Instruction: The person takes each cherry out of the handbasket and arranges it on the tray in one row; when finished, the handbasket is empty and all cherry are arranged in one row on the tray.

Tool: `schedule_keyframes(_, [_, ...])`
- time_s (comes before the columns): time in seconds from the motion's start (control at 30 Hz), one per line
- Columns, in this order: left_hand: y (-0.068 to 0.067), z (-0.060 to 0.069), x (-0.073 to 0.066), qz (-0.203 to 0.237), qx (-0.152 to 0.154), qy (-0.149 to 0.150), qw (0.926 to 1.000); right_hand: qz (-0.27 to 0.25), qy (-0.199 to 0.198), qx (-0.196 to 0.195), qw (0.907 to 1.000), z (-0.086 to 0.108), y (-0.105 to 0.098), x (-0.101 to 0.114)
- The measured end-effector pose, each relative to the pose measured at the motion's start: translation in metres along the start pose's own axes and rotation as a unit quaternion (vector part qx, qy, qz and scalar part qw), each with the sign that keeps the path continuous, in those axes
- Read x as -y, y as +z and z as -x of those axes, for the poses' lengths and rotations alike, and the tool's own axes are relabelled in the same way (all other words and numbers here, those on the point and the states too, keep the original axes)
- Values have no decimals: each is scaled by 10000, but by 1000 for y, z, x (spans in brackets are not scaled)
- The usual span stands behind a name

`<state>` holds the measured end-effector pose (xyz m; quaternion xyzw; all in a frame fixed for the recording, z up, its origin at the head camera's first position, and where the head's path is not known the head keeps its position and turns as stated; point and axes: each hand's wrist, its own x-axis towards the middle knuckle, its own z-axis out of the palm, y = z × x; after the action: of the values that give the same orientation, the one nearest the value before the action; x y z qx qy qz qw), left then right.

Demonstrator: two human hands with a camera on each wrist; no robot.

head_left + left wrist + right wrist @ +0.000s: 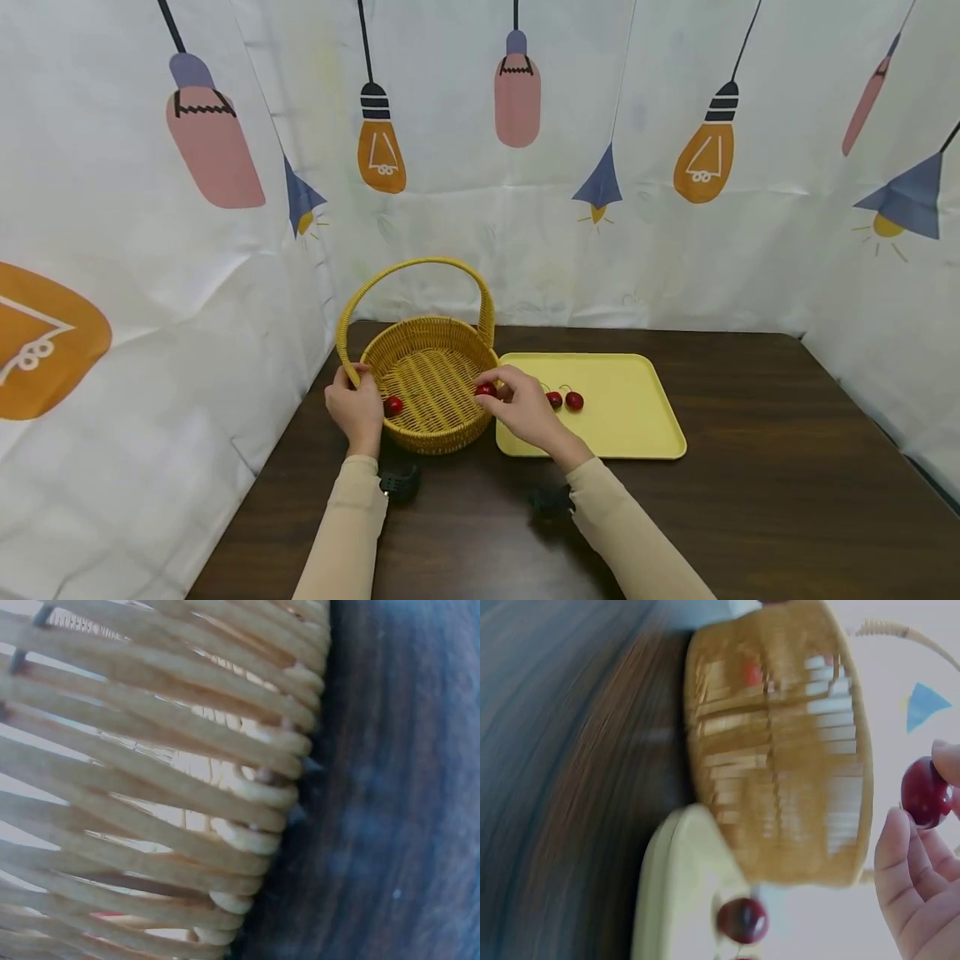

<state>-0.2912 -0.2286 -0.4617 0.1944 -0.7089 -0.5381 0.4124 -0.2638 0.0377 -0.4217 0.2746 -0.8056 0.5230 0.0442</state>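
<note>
A round woven basket (431,367) with an arched handle stands on the table, one red cherry (393,406) inside at its left. My left hand (356,412) grips the basket's left side near the foot of the handle. Over the basket's right rim, my right hand (525,408) pinches another cherry (924,793) between thumb and fingers. To the right lies a yellow tray (622,417) with two cherries (574,401) near its left side. In the left wrist view only the basket's woven wall (150,780) and tabletop show; the left hand is out of that frame.
The dark wooden table (787,442) extends to the right of the tray. A white cloth (555,275) printed with lamps hangs behind it and along both sides. Dark wrist devices (401,483) sit under both forearms.
</note>
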Motion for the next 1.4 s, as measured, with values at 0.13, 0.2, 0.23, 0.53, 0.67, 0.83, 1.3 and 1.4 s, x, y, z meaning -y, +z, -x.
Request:
schedule_keyframes(0.13, [-1, 0, 0, 6, -6, 4, 10000, 41, 326, -239, 9992, 7, -13, -12])
schedule_keyframes(0.2, [-2, -1, 1, 2, 0, 1, 10000, 146, 442, -377, 9982, 8, -19, -19])
schedule_keyframes(0.23, [-2, -1, 1, 7, -7, -4, 10000, 215, 485, -437, 9976, 8, -22, -22])
schedule_keyframes(0.53, [-4, -1, 0, -23, -24, -70, 10000, 595, 1154, -658, 9894, 10, -53, -53])
schedule_keyframes(0.67, [-3, -2, -2, 29, 8, -41, 10000, 574, 1296, -719, 9873, 12, -69, -62])
schedule_keyframes(0.83, [-1, -1, -2, -4, 6, -30, 10000, 650, 1595, -726, 9824, 19, -87, -75])
schedule_keyframes(1.3, [1, 0, 1, -116, 0, 17, 9999, 837, 2096, -765, 9712, 34, -111, -106])
schedule_keyframes(1.4, [1, 0, 0, -133, 20, 8, 9999, 925, 2163, -675, 9696, 37, -113, -113])
